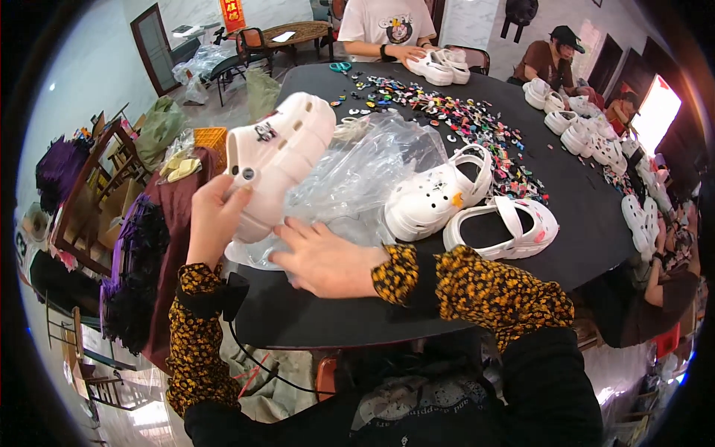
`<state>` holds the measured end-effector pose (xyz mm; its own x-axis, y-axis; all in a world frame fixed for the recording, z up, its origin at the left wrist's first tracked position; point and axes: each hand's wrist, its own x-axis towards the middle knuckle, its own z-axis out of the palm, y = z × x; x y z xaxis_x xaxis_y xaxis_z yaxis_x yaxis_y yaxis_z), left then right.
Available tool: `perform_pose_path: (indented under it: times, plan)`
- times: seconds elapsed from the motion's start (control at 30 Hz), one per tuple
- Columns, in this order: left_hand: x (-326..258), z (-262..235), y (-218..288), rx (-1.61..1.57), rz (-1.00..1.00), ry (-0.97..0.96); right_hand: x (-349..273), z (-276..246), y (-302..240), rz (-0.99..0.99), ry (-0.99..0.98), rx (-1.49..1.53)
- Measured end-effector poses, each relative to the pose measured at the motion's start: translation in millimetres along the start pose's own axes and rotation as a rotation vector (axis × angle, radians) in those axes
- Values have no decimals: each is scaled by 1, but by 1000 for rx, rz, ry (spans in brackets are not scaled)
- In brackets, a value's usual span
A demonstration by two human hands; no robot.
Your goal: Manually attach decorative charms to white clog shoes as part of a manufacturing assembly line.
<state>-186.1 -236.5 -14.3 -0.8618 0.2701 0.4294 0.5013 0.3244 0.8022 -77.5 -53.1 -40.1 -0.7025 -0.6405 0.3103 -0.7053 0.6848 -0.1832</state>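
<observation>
White clog [290, 160] leaned, clasped by the left grip [214, 212], over the counter's [350, 320] left edge; the right grip [324, 257], loosely spread, was just beside it. Open room lined the near edge.

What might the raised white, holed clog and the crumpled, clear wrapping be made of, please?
The white clog is probably matte moulded foam or rubber, from its thick, smooth walls. The clear wrapping looks like thin, glossy plastic: shiny, creased, see-through.

red wall banner [232, 14]: gold characters | black shirt [424, 406]: pale lettering
</observation>
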Motion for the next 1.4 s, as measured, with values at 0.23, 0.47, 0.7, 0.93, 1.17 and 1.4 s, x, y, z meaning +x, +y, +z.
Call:
perform_pose_path:
  times: [0.23, 0.47, 0.7, 0.93, 1.17, 1.4]
  plan:
    - [0, 43, -14, 417, 103, -231, -59, -31, -20, -179, 37, -41]
    - [17, 56, 4, 799, 166, -325, -122, -130, -3, -10, 230, -145]
    - [31, 63, -20, 769, 279, -198, -220, -187, 50, 498, 459, -150]
    - [24, 92, 59, 691, 518, -120, -279, -172, 60, 621, 96, -88]
    - [14, 188, 127, 362, 669, -557, -289, -156, 59, 597, -29, -332]
    - [32, 246, 121, 347, 586, -867, -302, -184, 36, 550, -19, -313]
